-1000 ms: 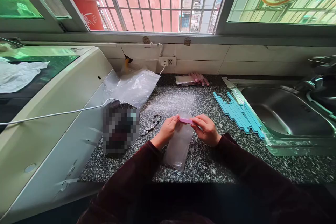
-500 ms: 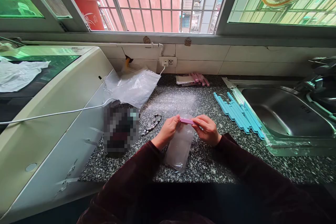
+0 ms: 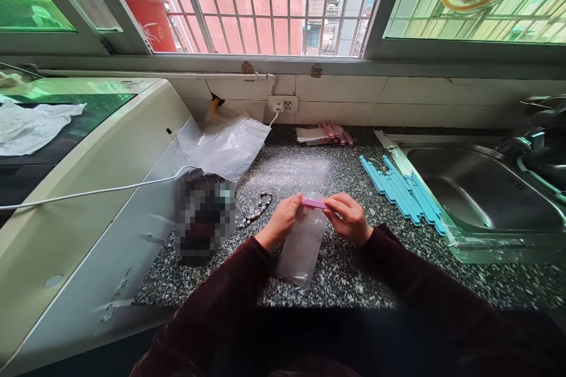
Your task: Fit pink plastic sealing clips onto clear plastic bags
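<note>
A small clear plastic bag [image 3: 303,247] with a pink strip [image 3: 313,204] along its top is held just above the speckled counter [image 3: 345,277]. My left hand [image 3: 282,221] pinches the strip's left end. At the strip's right end my right hand [image 3: 349,218] pinches it too. The bag hangs down towards me between both wrists. A string of beads [image 3: 256,210] lies on the counter just left of my left hand.
Several blue strips [image 3: 400,191] lie beside the steel sink [image 3: 481,194] at right. Pink strips [image 3: 329,132] and flat bags sit by the back wall. Larger clear bags [image 3: 223,147], a blurred dark object [image 3: 203,215] and a white cable [image 3: 88,191] are at left, by a white appliance [image 3: 88,188].
</note>
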